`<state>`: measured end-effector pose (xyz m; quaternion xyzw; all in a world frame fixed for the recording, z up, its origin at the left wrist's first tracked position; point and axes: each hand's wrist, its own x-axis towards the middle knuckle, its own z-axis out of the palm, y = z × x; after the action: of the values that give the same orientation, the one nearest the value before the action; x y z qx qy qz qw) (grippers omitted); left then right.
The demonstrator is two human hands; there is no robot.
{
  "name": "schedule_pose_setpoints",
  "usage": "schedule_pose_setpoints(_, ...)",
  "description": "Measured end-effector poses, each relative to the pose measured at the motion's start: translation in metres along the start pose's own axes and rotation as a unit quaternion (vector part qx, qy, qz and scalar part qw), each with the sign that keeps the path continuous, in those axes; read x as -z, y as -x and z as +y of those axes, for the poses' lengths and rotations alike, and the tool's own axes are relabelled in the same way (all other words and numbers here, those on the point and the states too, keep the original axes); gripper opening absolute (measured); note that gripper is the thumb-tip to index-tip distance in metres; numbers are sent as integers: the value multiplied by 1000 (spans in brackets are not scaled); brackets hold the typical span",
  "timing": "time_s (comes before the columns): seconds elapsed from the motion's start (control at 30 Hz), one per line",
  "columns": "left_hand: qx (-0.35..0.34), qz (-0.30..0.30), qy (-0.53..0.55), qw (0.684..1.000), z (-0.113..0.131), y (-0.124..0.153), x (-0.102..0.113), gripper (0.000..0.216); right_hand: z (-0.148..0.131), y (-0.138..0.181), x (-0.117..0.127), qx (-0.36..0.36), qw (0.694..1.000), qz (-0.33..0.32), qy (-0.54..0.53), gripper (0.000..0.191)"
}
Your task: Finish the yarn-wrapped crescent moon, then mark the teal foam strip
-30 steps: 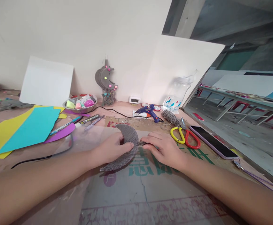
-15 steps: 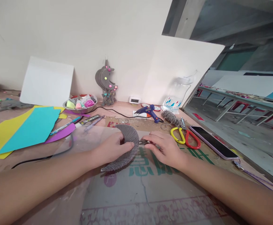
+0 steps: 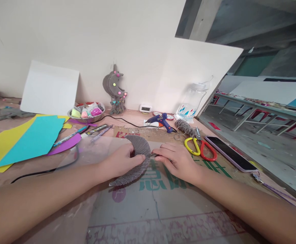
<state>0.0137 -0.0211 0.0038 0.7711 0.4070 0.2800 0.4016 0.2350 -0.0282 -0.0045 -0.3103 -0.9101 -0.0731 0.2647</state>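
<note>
A crescent moon wrapped in grey yarn (image 3: 141, 149) is held upright over the work surface. My left hand (image 3: 121, 159) grips its inner curve, with the thumb lying across the wrapped face. Close to the moon's outer edge, my right hand (image 3: 177, 159) pinches a small dark, thin thing (image 3: 154, 155) between thumb and fingers. Most of that thing is hidden, so its kind does not show. Beneath both hands lies a clear plastic sheet (image 3: 127, 217) over printed cardboard.
Scissors with yellow and red handles (image 3: 208, 151), a phone (image 3: 230, 154), grey yarn (image 3: 185, 128) and a blue glue gun (image 3: 162, 121) lie to the right. Coloured sheets (image 3: 33, 139) and a bowl of clay (image 3: 87, 113) are left. A decorated moon hanging (image 3: 114, 86) and bottle (image 3: 191, 101) stand behind.
The moon and my left hand stay put. My right fingers have closed slightly further over the small dark thing, so less of it shows. The view has shifted very slightly.
</note>
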Motion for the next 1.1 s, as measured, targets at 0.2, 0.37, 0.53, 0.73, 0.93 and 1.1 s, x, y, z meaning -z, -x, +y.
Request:
schedule_pose_setpoints(0.2,-5,13,30,999,1,0,1,18,3,2,-1,-39,998,39,-20,16)
schedule_pose_setpoints(0.37,6,17,31,999,1,-1,1,16,3,2,0,-31,999,17,-9,18)
schedule_pose_setpoints(0.53,12,0,40,999,3,-1,2,17,3,2,0,-25,1000,10,2,20)
schedule_pose_setpoints(0.73,26,-7,58,998,8,3,3,19,3,3,0,-28,1000,4,5,20)
schedule_pose_setpoints(0.93,-3,-20,41,999,2,-1,2,20,3,2,0,-33,999,-1,-9,20)
schedule_pose_setpoints(1.1,-12,4,51,999,4,0,1,21,2,2,1,-28,1000,-4,14,21)
